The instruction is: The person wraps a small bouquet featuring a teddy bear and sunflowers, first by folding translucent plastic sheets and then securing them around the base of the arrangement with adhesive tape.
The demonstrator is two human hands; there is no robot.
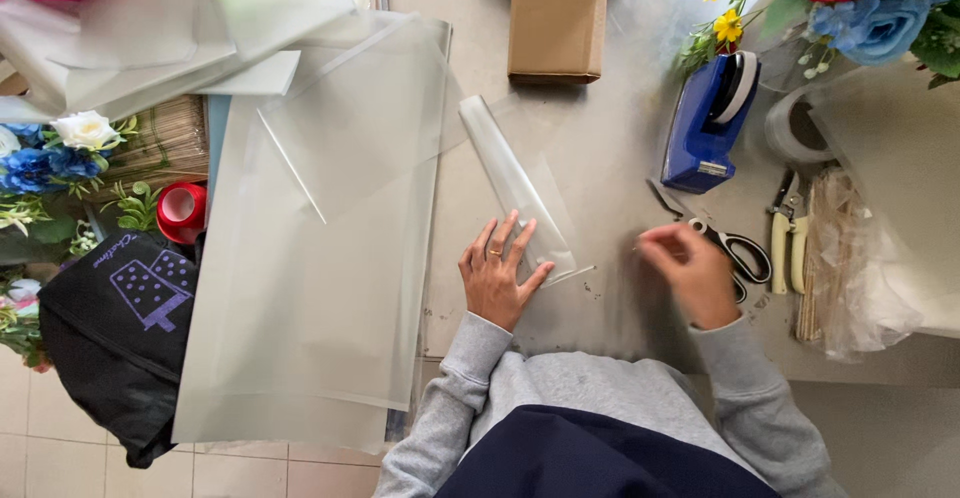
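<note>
Left hand [497,276] spread flat, pinning rolled clear plastic film tube [515,188] on grey table [600,158]; right hand [690,273] blurred, grip unclear, near black-handled scissors [735,253]; rolled already, fastening seemingly left.

Left hand [497,276] flat on clear film roll [515,186] — right hand [690,270] blurred near scissors [722,246].

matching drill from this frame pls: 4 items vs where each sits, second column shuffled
Items:
1. left hand
2. scissors
3. cardboard box
4. red ribbon spool

Places:
A. far edge of the table, top centre
B. just beyond the right hand
C. beside the black bag, left of the large sheets
D. flat on the rolled clear film

Pairs: 1-D, 2-B, 3-A, 4-C
</note>
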